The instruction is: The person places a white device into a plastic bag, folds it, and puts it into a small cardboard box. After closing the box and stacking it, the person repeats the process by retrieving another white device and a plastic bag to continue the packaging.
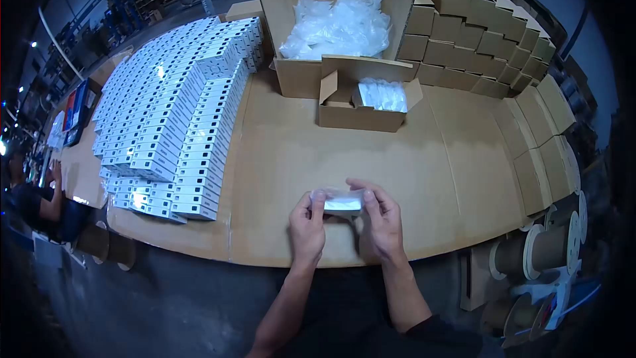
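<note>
both hands at the near edge of the tabletop (397,159), sharing one small clear plastic pouch (341,200) with something white inside. left hand (307,225) pinching the pouch's left end, fingers curled shut on it; right hand (381,222) gripping the right end the same way, thumb on top. held just above the cardboard sheet, not resting on it.

likely to slip: thin, glossy film, slick under fingertips, and a loose pinch could drop it off the near edge; a hard pull between two hands could tear or stretch it.

beyond, toward the middle, a small open carton (361,109), matte brown, a crinkly bag inside. behind it a large open box (334,20) heaped with clear bags. far left, tight rows of white boxes (179,113), flat and rectangular. far right, stacked brown cartons (477,40).
</note>
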Available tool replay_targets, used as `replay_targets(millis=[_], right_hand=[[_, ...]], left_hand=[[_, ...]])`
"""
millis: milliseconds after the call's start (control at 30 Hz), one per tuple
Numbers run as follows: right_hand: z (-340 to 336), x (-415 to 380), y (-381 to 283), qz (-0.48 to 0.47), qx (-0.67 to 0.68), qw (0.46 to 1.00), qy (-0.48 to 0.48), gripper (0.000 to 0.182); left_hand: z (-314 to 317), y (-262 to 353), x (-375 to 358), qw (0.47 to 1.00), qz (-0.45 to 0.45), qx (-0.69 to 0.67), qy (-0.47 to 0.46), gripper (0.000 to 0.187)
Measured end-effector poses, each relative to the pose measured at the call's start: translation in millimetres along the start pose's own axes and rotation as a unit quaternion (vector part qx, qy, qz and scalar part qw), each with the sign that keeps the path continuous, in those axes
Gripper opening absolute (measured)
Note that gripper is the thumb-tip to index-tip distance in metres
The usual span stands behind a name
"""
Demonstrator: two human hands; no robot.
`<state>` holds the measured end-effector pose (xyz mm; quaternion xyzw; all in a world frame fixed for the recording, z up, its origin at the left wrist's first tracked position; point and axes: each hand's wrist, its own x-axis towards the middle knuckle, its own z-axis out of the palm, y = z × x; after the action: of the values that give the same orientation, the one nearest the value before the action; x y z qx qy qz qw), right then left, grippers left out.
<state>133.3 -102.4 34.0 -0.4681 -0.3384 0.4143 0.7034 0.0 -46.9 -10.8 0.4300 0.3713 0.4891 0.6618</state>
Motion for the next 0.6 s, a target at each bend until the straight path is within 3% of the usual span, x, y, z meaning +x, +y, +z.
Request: replay_targets(millis=[67,167,200,400,467,600], right_hand=[[-3,1,-6,-0.058,-0.002,0.998,-0.017,0.022],[-25,5,-15,-0.150,-0.216,0.947,-0.182,0.023],[-24,8,-19,-0.129,-0.249,0.936,-0.214,0.032],[-18,15,-23,-0.099,-0.357,0.910,-0.185,0.035],[-19,17,-28,-0.061,-0.362,0.911,-0.188,0.033],[-23,22,-28,-0.133,-0.352,0.907,-0.189,0.029]], left_hand=[[3,10,2,0.998,-0.018,-0.045,0.030,0.032],[-3,11,5,0.999,-0.012,-0.011,0.030,0.032],[-6,10,6,0.999,-0.017,0.016,0.023,0.032],[-2,25,3,0.999,-0.039,-0.031,0.020,0.030],[-6,32,1,0.998,-0.039,-0.047,-0.019,0.032],[-23,49,1,0.986,-0.046,0.021,-0.158,0.032]])
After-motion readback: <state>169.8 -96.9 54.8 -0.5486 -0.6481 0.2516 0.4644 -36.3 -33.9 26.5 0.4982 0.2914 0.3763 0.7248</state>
